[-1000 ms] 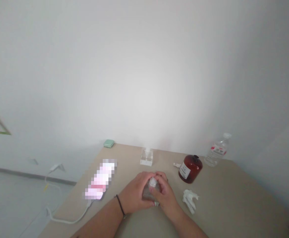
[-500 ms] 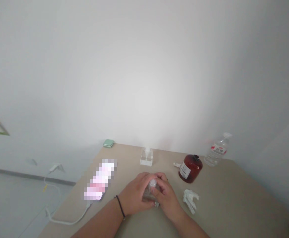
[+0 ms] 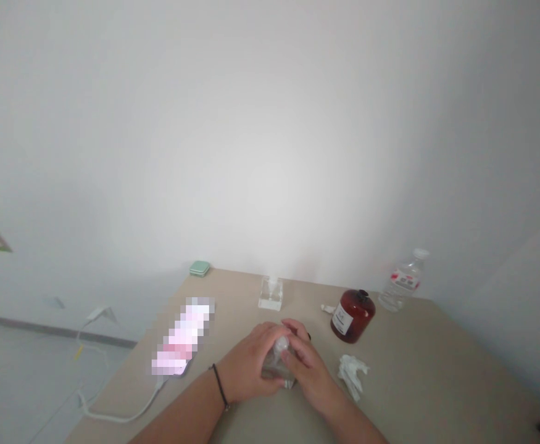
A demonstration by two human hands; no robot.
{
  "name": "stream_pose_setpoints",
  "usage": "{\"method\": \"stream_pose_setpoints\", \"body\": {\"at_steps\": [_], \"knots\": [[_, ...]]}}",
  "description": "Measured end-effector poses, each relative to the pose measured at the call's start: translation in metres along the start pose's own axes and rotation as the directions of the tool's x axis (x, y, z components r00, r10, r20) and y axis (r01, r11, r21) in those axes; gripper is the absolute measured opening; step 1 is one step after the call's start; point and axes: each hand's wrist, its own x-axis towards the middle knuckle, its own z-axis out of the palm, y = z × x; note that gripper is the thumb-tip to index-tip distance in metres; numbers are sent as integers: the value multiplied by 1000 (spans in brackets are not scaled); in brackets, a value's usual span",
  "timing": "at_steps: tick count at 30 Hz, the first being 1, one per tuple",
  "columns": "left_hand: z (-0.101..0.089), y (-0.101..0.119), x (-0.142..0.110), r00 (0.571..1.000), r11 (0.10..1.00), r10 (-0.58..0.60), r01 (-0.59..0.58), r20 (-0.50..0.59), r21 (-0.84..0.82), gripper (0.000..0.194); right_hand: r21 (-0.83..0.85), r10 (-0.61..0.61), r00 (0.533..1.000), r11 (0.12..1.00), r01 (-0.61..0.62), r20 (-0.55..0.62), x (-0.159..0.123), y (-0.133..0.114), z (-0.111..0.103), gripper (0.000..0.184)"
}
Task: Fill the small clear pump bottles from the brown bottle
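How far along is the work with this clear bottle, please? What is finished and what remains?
Done: nothing looks clearly finished; a crumpled tissue lies on the table. In hand: the left hand and right hand hold the clear bottle. Left: the square glass bottle and amber bottle stand untouched.

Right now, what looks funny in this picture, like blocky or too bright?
In the head view, the phone is hidden by big pixel blocks, the white wall has a bright pale glow in its middle, and the clear bottle between the left hand and right hand looks faint.
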Motion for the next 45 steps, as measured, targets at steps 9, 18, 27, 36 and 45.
{"method": "stream_pose_setpoints", "body": {"at_steps": [9,18,27,36,45], "knots": [[1,0,-2,999,999,-44,44,-6,11,76,-122,-48,995,992,37,-91,4,7,2,53],[3,1,-2,997,998,-63,64,-40,17,81,-235,-63,981,972,18,-184,-1,5,9,39],[7,-9,-9,933,924,-360,357,0,-137,116,-559,-131,946,827,-61,-297,-17,-25,-29,31],[9,-20,-9,895,882,-447,441,3,-168,120,-926,-163,945,299,-228,-285,-95,34,-66,39],[3,-6,-7,883,879,-469,468,6,-96,88,-841,-30,924,428,-332,-380,-84,38,-67,29]]}}
